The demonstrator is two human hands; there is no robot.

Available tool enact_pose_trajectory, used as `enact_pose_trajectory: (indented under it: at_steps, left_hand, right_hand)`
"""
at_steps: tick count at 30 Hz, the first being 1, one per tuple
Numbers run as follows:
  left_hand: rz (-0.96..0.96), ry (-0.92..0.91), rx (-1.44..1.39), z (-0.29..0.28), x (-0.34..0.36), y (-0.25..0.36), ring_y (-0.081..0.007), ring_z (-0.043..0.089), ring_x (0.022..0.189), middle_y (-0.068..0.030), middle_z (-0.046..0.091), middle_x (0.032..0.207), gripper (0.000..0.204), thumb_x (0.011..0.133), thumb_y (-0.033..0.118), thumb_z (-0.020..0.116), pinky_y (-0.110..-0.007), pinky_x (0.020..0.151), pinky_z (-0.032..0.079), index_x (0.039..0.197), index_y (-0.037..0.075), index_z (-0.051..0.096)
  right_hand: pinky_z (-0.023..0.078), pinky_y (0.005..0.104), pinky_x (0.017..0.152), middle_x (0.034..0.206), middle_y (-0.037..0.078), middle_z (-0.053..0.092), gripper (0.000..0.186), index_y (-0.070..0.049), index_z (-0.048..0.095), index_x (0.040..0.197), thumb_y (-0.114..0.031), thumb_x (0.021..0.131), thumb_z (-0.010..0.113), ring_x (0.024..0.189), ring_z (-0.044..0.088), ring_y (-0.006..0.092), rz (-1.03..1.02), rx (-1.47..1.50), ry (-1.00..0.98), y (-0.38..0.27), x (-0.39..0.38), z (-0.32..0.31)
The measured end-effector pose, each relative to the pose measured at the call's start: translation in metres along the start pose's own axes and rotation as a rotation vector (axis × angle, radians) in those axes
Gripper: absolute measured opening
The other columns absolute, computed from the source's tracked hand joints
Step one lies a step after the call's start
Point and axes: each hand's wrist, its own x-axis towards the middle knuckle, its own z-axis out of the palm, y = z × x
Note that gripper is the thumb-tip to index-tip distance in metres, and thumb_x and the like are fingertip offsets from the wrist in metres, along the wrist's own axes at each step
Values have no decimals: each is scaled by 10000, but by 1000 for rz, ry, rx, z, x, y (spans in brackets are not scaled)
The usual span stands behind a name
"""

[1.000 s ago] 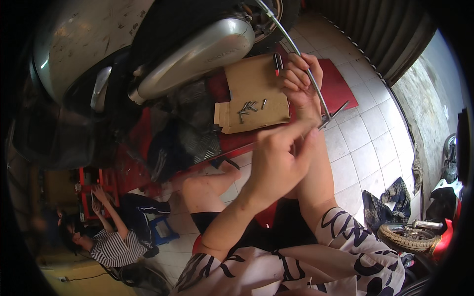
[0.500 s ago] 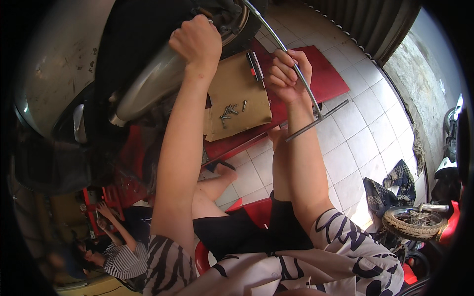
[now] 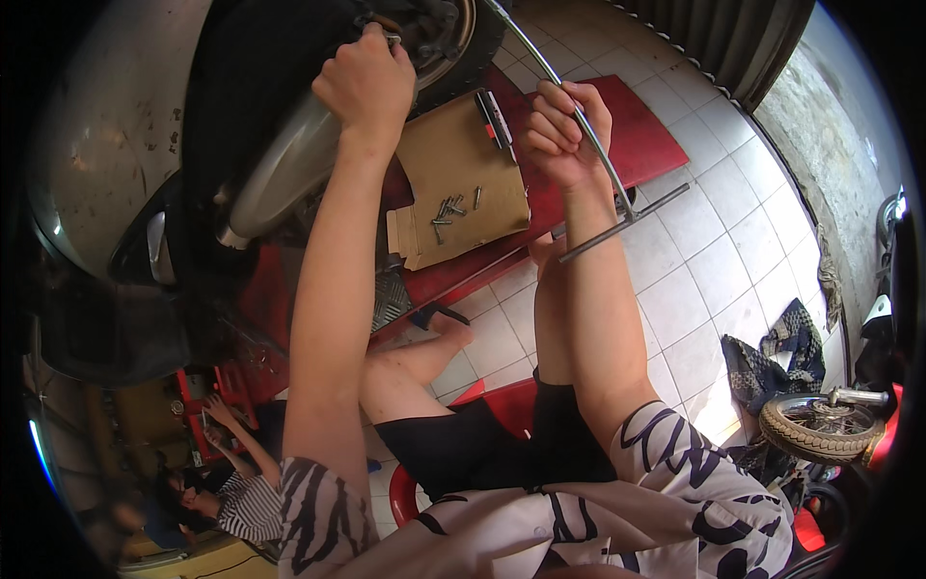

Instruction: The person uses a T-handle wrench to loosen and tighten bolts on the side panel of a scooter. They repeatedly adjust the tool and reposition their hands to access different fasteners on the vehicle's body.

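My right hand [image 3: 569, 130] is wrapped round the shaft of a long T-handle wrench [image 3: 611, 174], its crossbar above my forearm and its far end running past the upper edge. My left hand [image 3: 365, 85] is closed at the motorbike's wheel hub [image 3: 439, 39], above the silver exhaust pipe [image 3: 289, 179]. A small bit of metal shows at its fingertips, but what the fingers hold is hidden. Between my arms, several loose bolts [image 3: 449, 210] lie on a flattened piece of cardboard [image 3: 463, 154].
Under the cardboard is a red platform [image 3: 637, 125]. A dark pen-like tool [image 3: 496, 121] rests on the cardboard's far edge. At right, a checked cloth [image 3: 772, 362] and a loose wheel [image 3: 820, 429] are on the tiled floor. Another person [image 3: 246, 502] works by a red toolbox at lower left.
My left hand has shifted slightly up and left, still closed. My right hand keeps its grip on the T-handle wrench. The whole view has turned a little.
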Motion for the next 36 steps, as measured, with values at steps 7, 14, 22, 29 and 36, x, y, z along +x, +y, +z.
enact_pose_trajectory:
  at_steps: [7,14,22,29,36]
  left_hand:
    - [75,43,-53,4,4,-6,-361,680,724,-127,687,719,262,820,384,651,-461,631,531,881,131,683]
    - [113,19,-55,4,6,-6,-367,677,740,-139,690,735,281,814,401,656,-465,654,534,875,130,692]
    - [237,10,-237,-5,-26,7,-318,665,670,-104,661,663,215,821,308,655,-422,602,515,815,95,687]
    - [-28,-657,-505,54,-149,-26,-318,654,682,-124,656,692,247,861,306,636,-392,630,510,938,83,707]
    - [-300,-598,-896,55,-202,-49,-220,666,693,-144,678,776,303,935,253,584,-335,670,519,1090,0,649]
  right_hand:
    - [234,204,371,441,-41,341,269,-113,423,665,-201,917,452,357,259,57,-17,30,-7,-3,-2,2]
    - [224,200,364,440,-43,331,269,-113,416,663,-196,917,448,357,252,55,-6,-10,7,-4,-3,1]
    - [224,197,365,438,-44,329,267,-111,423,664,-198,915,449,356,252,55,-32,-27,20,-9,-4,1]
    - [229,202,377,443,-45,327,245,-106,441,675,-197,900,466,367,248,55,-25,-105,72,-10,-2,2]
    - [239,203,399,458,-52,333,236,-104,459,694,-211,904,468,396,255,52,-9,-241,162,-5,0,3]
